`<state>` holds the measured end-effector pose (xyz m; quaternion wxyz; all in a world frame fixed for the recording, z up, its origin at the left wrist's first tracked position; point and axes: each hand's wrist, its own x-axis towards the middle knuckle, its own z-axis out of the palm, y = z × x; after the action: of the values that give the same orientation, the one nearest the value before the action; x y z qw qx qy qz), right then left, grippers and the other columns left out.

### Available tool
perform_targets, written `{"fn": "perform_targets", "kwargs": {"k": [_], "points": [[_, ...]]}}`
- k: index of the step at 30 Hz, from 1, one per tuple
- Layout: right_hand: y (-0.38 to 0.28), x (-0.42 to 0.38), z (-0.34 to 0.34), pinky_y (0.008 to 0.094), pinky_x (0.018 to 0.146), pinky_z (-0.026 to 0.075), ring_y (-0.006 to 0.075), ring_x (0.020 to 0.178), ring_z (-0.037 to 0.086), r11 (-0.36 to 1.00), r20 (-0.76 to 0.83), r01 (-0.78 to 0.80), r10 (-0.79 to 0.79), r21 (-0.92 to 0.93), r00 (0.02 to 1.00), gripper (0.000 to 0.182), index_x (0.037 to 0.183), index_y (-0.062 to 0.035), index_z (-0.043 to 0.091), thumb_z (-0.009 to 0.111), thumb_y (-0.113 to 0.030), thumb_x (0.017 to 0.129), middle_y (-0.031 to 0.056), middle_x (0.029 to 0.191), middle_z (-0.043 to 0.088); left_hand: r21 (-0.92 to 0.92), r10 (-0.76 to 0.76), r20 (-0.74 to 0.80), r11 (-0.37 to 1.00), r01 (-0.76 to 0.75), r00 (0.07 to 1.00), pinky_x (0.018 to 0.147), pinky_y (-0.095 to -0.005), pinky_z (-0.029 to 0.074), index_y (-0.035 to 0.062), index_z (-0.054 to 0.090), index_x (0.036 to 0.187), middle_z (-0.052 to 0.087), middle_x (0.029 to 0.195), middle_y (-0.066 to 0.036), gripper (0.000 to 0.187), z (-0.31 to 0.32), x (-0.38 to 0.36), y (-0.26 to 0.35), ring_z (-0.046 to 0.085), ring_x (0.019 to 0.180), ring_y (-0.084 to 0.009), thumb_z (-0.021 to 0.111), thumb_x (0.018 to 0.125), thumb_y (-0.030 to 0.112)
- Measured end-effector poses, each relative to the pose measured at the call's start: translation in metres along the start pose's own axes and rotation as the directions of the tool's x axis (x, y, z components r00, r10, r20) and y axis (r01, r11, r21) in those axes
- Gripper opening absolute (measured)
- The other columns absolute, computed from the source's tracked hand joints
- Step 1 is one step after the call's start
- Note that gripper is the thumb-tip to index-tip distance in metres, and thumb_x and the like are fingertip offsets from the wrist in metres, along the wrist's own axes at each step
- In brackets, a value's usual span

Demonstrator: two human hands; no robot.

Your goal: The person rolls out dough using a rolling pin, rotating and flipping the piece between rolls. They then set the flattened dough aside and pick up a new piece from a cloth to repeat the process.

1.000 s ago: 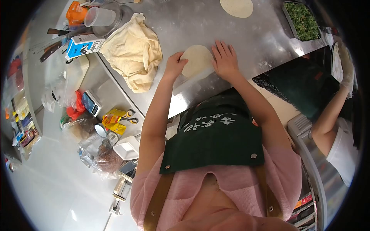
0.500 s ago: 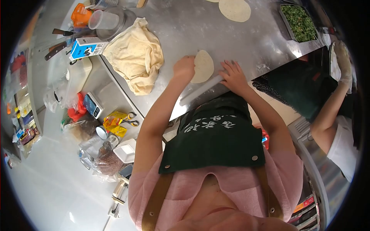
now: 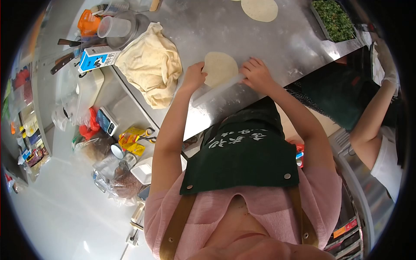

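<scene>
A round, flat sheet of dough (image 3: 220, 69) lies on the metal table (image 3: 208, 30). My left hand (image 3: 194, 77) is closed at the dough's left edge, its fingers pinching that edge. Across the front of the dough runs a pale rolling pin (image 3: 216, 92), slanting up to the right. My right hand (image 3: 256, 76) rests on the pin's right end, fingers bent over it. To the left of my left hand is a heap of cream cloth (image 3: 151, 65); what is under it is hidden.
Another dough round (image 3: 260, 9) lies at the back. A tray of chopped greens (image 3: 333, 21) stands at the back right. At the left are a milk carton (image 3: 96, 60), a knife (image 3: 62, 63), scissors (image 3: 149, 135) and a scale (image 3: 106, 120). A co-worker's gloved arm (image 3: 368, 125) is at the right.
The dough has moved left and looks wider. My left hand has shifted left with its edge. My right hand and the pin have moved slightly left and away from my body.
</scene>
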<state>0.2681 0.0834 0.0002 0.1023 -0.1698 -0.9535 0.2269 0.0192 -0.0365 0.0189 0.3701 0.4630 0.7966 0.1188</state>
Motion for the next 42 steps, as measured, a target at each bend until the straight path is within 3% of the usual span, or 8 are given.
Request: {"fn": "perform_targets", "kwargs": {"k": [4,7,10,16,25,31,37,42], "points": [[-0.009,0.033,0.016,0.0479,0.108,0.032,0.0295,0.120,0.048,0.983,-0.114,-0.127,0.112,-0.135,0.987,0.045,0.116,-0.0047,0.059,0.067,-0.029,0.079,0.0131,0.126,0.053,-0.202,-0.037,-0.032,0.979,0.030,0.999,0.072,-0.0364,0.050,-0.0009,0.064,0.107,0.067,0.090,-0.020,0.032,0.004,0.006,-0.007,0.065,0.081,-0.0300,0.068,0.076,0.009],[-0.020,0.012,0.031,0.0482,0.111,0.028,0.0305,0.130,0.041,0.960,-0.159,-0.210,0.181,-0.185,0.971,0.051,0.126,-0.0020,0.053,0.060,-0.031,0.085,0.0160,0.139,0.044,-0.629,-0.054,-0.131,0.776,-0.041,0.990,0.073,-0.0322,0.050,-0.0037,0.064,0.108,0.068,0.088,-0.017,0.036,0.026,0.017,-0.022,0.065,0.079,-0.0233,0.071,0.076,0.011],[-0.017,0.011,0.033,0.0487,0.112,0.025,0.0302,0.135,0.035,0.966,-0.117,-0.202,0.184,-0.160,0.976,0.054,0.132,-0.0020,0.049,0.057,-0.031,0.088,0.0168,0.145,0.038,-0.612,-0.163,-0.078,0.787,0.082,0.984,0.073,-0.0312,0.051,-0.0054,0.065,0.105,0.070,0.090,-0.015,0.036,0.021,0.028,-0.008,0.066,0.082,-0.0214,0.072,0.075,0.014],[-0.010,0.070,0.036,0.0505,0.113,0.023,0.0307,0.138,0.029,0.959,-0.122,-0.218,0.198,-0.182,0.972,0.059,0.136,-0.0029,0.044,0.058,-0.032,0.087,0.0173,0.148,0.033,-0.095,-0.034,0.174,0.994,0.051,0.984,0.076,-0.0389,0.053,0.0023,0.068,0.106,0.069,0.100,-0.018,0.036,-0.002,0.042,0.018,0.067,0.092,-0.0283,0.075,0.073,0.017],[-0.009,-0.049,0.021,0.0485,0.112,0.028,0.0256,0.121,0.047,0.992,0.017,-0.028,0.031,-0.121,0.999,0.034,0.107,-0.0089,0.059,0.069,-0.021,0.076,0.0086,0.119,0.055,0.383,0.171,-0.096,0.915,-0.122,0.980,0.078,-0.0446,0.050,0.0039,0.064,0.089,0.063,0.081,-0.014,0.014,0.021,-0.009,0.054,0.063,0.090,-0.0335,0.067,0.080,0.015],[-0.019,-0.059,-0.026,0.0454,0.111,0.030,0.0220,0.105,0.053,0.998,0.066,-0.055,0.054,0.010,0.996,0.034,0.100,-0.0100,0.060,0.074,-0.014,0.069,0.0032,0.099,0.057,-0.256,0.012,-0.056,0.966,-0.026,0.998,0.077,-0.0455,0.050,0.0015,0.063,0.099,0.066,0.095,-0.020,0.024,-0.025,-0.048,0.057,0.063,0.092,-0.0377,0.067,0.078,0.012],[-0.007,-0.008,-0.022,0.0455,0.110,0.031,0.0245,0.106,0.053,0.999,0.049,0.038,-0.037,-0.016,0.998,0.035,0.101,-0.0094,0.060,0.075,-0.015,0.069,0.0059,0.100,0.058,0.005,-0.003,-0.215,1.000,0.004,0.977,0.076,-0.0403,0.050,-0.0007,0.064,0.100,0.067,0.089,-0.022,0.027,0.023,-0.005,-0.002,0.064,0.086,-0.0388,0.068,0.078,0.013],[-0.002,0.040,0.002,0.0471,0.111,0.030,0.0279,0.115,0.050,0.998,0.041,0.027,-0.024,-0.058,0.999,0.041,0.111,-0.0072,0.057,0.071,-0.021,0.075,0.0105,0.115,0.055,-0.414,-0.138,-0.031,0.903,0.112,0.990,0.078,-0.0334,0.050,-0.0035,0.061,0.113,0.068,0.097,-0.018,0.037,0.011,-0.004,-0.004,0.065,0.086,-0.0257,0.068,0.080,0.010]]}}
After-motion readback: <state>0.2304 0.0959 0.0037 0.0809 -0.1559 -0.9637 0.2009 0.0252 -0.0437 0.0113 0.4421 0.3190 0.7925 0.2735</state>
